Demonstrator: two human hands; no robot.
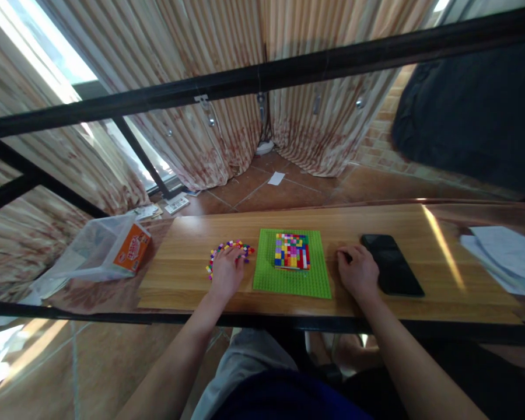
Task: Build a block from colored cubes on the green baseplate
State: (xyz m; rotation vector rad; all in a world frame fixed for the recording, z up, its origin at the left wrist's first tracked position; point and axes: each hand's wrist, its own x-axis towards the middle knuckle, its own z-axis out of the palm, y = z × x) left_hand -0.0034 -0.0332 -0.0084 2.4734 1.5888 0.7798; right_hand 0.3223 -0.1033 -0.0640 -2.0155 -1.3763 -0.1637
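My left hand (pixel 227 271) lies over a small pile of loose, many-coloured toy bricks (pixel 232 243). Its thumb and fingers are drawn together among them, and whatever they pinch is too small to make out. To its right, a green studded baseplate (pixel 265 280) lies flat on the table. On the plate's middle stands a block of coloured toy bricks (pixel 292 252), its top a patchwork of red, yellow, blue, white and purple. Beyond the plate's right edge, my right hand (pixel 357 269) rests on the wood with fingers curled in and nothing visible in them.
Close by my right hand lies a dark phone or tablet (pixel 394 265) on the wooden table (pixel 437 251). A clear plastic box (pixel 98 248) with an orange label sits at the left. Papers (pixel 507 256) lie at the far right. A black metal bar (pixel 240 84) crosses beyond the table.
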